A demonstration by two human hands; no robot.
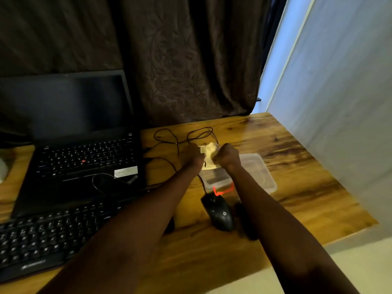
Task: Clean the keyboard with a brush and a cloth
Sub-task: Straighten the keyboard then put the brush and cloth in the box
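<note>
Hiding most of the pale, crumpled cloth (210, 148), left grip (192, 155) and right grip (227, 156) both clench around it; black keyboard (42, 234) cut off at left.

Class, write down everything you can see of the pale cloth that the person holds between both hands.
The pale cream cloth looks soft and is bunched into a crumpled wad, with a flatter part hanging below it. The left hand and the right hand grip it from either side with curled fingers. It shows over the far left corner of the clear plastic container; whether it touches it cannot be told. Blur hides its weave.
</note>
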